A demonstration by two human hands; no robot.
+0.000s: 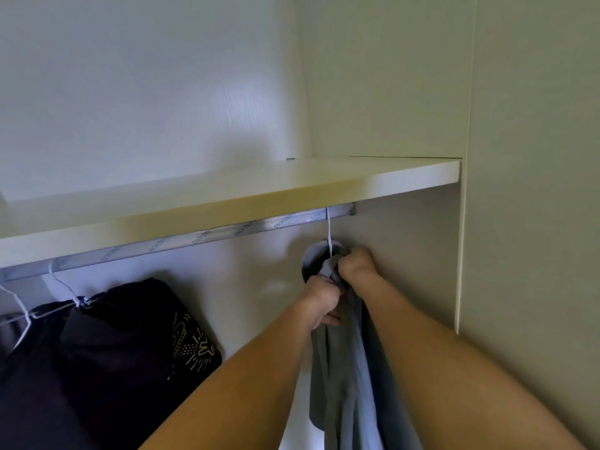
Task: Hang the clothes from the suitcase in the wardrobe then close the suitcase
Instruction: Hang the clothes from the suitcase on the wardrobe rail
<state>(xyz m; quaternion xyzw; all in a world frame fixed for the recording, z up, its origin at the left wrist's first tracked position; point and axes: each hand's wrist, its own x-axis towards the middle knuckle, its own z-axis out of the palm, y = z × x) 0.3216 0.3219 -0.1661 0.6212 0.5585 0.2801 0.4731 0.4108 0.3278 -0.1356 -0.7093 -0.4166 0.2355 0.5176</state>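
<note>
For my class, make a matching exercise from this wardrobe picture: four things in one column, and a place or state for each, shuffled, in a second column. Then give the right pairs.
Things
1. grey garment
2. dark garment with yellow print
3. metal rail
4. shelf

Places or states
A. runs just under the shelf
B. hangs at the left on a white wire hanger
C. bare board above the rail
D. gripped near its top by the left hand and right hand

Pairs: 1-D, 2-B, 3-A, 4-C
</note>
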